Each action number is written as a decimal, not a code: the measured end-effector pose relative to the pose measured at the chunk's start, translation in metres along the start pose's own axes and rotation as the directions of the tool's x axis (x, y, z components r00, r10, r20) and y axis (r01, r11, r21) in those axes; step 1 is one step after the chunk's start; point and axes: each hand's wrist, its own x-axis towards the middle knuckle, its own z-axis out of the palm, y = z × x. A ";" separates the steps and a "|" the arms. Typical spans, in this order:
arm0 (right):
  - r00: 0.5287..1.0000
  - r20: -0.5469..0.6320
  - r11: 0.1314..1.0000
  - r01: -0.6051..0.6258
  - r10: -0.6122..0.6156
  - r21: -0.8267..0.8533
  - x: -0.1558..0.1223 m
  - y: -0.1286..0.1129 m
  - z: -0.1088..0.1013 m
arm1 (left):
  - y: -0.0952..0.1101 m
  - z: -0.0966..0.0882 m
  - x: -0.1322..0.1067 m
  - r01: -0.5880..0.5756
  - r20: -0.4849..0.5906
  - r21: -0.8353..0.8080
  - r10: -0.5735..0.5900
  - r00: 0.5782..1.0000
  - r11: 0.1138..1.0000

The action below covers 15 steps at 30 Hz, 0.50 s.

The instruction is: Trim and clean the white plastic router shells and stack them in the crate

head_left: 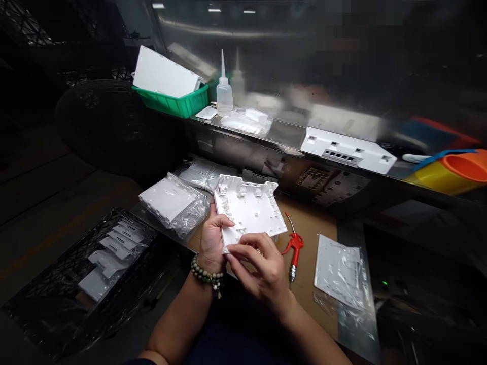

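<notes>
A white plastic housing (253, 210), its inner side with clips and posts facing up, is in my left hand (213, 241). The left thumb lies over its edge and the fingers go underneath, mostly hidden. My right hand (266, 263) is closed at the housing's near corner, thumb and forefinger pinching there. Whether a small part is also between those fingertips I cannot tell. A red air blow gun (295, 246) lies on the brown board just right of my right hand. Bagged white housings (167, 197) are stacked left of my left hand.
A dark crate (144, 263) with several white panels stands lower left. On the metal shelf (283, 134) are a green bin (175, 105), a dropper bottle (224, 96), a white housing (346, 149) and a yellow-orange container (452, 172). A bagged panel (338, 271) lies right.
</notes>
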 end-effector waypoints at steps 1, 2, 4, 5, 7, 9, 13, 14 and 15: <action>1.000 0.013 1.000 -0.007 0.007 -0.009 -0.001 0.002 -0.002 | 0.001 0.000 -0.001 -0.003 -0.025 -0.012 0.003 1.000 1.000; 1.000 0.025 1.000 -0.018 0.018 -0.016 -0.002 0.005 -0.004 | 0.002 -0.001 -0.001 -0.008 -0.051 -0.025 0.007 0.999 1.000; 0.998 0.041 0.999 -0.043 0.044 -0.019 -0.003 0.007 -0.006 | 0.002 -0.004 -0.001 -0.019 -0.081 -0.041 0.015 0.997 0.999; 0.998 0.040 0.999 -0.049 0.050 -0.015 -0.003 0.006 -0.006 | 0.002 -0.005 -0.002 -0.026 -0.085 -0.039 0.023 0.996 0.999; 0.999 0.028 0.999 -0.041 0.041 -0.006 -0.002 0.003 -0.002 | 0.001 -0.008 -0.003 -0.037 -0.078 -0.021 0.035 0.996 0.999; 0.999 0.023 1.000 -0.022 0.023 -0.013 -0.001 -0.001 0.004 | 0.000 -0.009 -0.004 -0.042 -0.066 -0.008 0.042 0.997 0.999; 0.998 0.033 0.997 -0.049 0.051 -0.056 -0.005 0.009 -0.003 | 0.004 -0.011 -0.003 -0.042 -0.049 -0.001 0.042 0.998 0.999; 0.996 0.016 0.995 -0.082 0.083 -0.063 -0.007 0.016 -0.010 | 0.007 -0.013 -0.002 -0.033 -0.041 0.002 0.033 0.999 0.999; 0.992 -0.020 0.989 -0.129 0.128 -0.069 -0.009 0.024 -0.020 | 0.010 -0.016 -0.002 -0.020 -0.035 0.000 0.020 0.999 1.000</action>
